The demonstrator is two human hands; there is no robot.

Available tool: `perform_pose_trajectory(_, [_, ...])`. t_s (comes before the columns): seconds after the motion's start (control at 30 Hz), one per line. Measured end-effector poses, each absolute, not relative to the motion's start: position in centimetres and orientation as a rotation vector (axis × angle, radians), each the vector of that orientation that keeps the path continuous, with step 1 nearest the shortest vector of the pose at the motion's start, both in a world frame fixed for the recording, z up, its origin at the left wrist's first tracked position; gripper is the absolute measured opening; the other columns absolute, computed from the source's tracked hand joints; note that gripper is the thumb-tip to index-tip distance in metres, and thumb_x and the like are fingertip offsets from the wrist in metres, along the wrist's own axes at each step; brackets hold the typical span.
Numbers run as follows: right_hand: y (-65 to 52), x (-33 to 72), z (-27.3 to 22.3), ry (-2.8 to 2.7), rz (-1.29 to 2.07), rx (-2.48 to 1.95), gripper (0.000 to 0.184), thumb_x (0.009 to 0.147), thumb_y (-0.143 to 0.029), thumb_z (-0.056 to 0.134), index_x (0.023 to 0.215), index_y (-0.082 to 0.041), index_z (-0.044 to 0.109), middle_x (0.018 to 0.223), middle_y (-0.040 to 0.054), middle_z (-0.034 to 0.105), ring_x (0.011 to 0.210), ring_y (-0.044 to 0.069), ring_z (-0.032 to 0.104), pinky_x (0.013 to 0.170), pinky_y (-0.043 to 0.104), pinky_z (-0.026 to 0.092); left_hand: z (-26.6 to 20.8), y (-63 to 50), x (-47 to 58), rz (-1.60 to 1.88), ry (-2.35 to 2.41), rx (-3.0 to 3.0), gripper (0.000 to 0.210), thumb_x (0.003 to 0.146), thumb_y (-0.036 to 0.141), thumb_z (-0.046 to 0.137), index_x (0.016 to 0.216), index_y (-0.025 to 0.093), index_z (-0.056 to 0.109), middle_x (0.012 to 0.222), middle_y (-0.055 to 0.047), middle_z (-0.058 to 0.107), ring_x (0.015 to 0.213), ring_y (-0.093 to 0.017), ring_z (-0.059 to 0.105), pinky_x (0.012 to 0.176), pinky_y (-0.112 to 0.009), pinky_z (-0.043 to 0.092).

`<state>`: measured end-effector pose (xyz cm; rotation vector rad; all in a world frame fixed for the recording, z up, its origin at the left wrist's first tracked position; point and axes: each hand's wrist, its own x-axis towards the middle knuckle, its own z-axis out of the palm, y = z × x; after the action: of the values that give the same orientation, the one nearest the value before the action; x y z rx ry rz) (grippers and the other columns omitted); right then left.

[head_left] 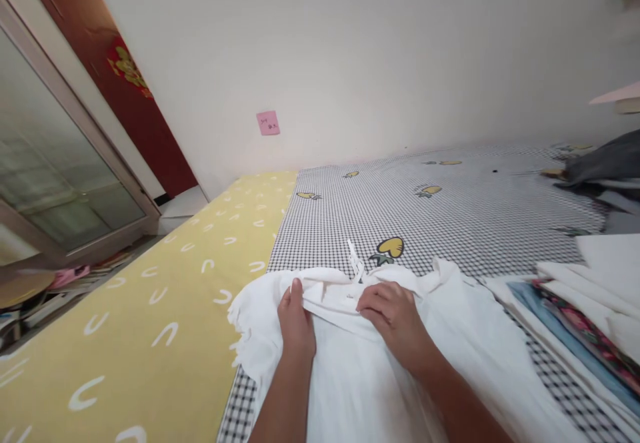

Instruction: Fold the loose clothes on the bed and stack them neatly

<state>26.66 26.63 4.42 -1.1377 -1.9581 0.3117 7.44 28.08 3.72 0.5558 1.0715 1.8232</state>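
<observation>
A white garment [360,363] with ruffled edges is spread over the checked bedding in front of me. At the left of its neckline, my left hand [297,326] pinches the cloth, thumb on top. My right hand [395,319] has its fingers closed on the right side of the same neckline. Between the hands lies the collar opening, where a small label shows. A narrow white strip [355,256] sticks out beyond the collar onto the bedding.
Checked bedding [475,209] with yellow pineapple-like prints adjoins a yellow sheet [200,276] on the left. Folded clothes [595,316] are stacked at the right. Dark cloth [605,159] lies farther back. A pink note [268,123] is on the wall behind.
</observation>
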Motion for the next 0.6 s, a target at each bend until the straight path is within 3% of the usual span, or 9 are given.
perform_pose_trajectory(0.17, [26.2,27.2,5.6,-1.931,0.684,-1.045,0.017,0.091,-0.034,0.058,0.081,-0.03,0.072,0.093,0.0007,0.075,0.1,0.027,0.061,0.097,0.049,0.036,3.7,28.4,6.5,1.762,0.847,0.323,0.018,0.08,0.033,0.073,0.087,0.016,0.071,0.086,-0.004,0.075,0.088,-0.018,0.07,0.084,-0.028,0.055])
perform_pose_trajectory(0.33, [26.0,27.3,6.1,-1.792,0.864,-0.9,0.018,0.089,-0.041,0.065,0.08,-0.03,0.075,0.09,0.0039,0.074,0.095,0.026,0.063,0.095,0.046,0.044,4.1,28.5,6.1,1.751,0.75,0.281,0.007,0.079,0.024,0.067,0.082,0.018,0.069,0.084,-0.004,0.075,0.091,-0.017,0.07,0.089,-0.027,0.055])
perform_pose_trajectory(0.4, [26.1,27.4,6.0,-1.725,0.851,-0.9,0.019,0.088,-0.042,0.066,0.078,-0.029,0.075,0.088,0.0041,0.074,0.093,0.026,0.063,0.095,0.046,0.046,4.3,28.3,6.2,1.752,0.716,0.305,0.019,0.077,0.022,0.071,0.096,0.019,0.068,0.091,-0.002,0.074,0.092,-0.016,0.069,0.09,-0.027,0.055])
perform_pose_trajectory(0.47, [26.3,27.4,5.8,-1.688,0.796,-0.927,0.017,0.087,-0.042,0.067,0.077,-0.03,0.076,0.087,0.0036,0.075,0.092,0.027,0.064,0.098,0.049,0.045,4.4,28.1,6.5,1.748,0.721,0.355,0.046,0.077,0.023,0.074,0.121,0.027,0.06,0.099,-0.001,0.072,0.095,-0.015,0.068,0.091,-0.028,0.054])
perform_pose_trajectory(0.53, [26.4,27.3,5.7,-1.699,0.704,-0.954,0.014,0.086,-0.041,0.068,0.078,-0.032,0.076,0.086,0.0026,0.075,0.092,0.028,0.064,0.105,0.054,0.038,4.3,27.9,6.9,1.757,0.814,0.451,0.069,0.079,0.026,0.074,0.14,0.038,0.044,0.113,-0.001,0.067,0.101,-0.015,0.066,0.092,-0.031,0.054])
perform_pose_trajectory(0.6, [26.5,27.2,5.5,-1.747,0.597,-0.973,0.014,0.087,-0.039,0.066,0.079,-0.035,0.077,0.086,0.0015,0.076,0.094,0.028,0.064,0.111,0.059,0.029,3.9,27.8,7.4,1.795,1.008,0.628,0.076,0.079,0.022,0.072,0.144,0.044,0.039,0.133,-0.003,0.056,0.114,-0.018,0.062,0.1,-0.035,0.051])
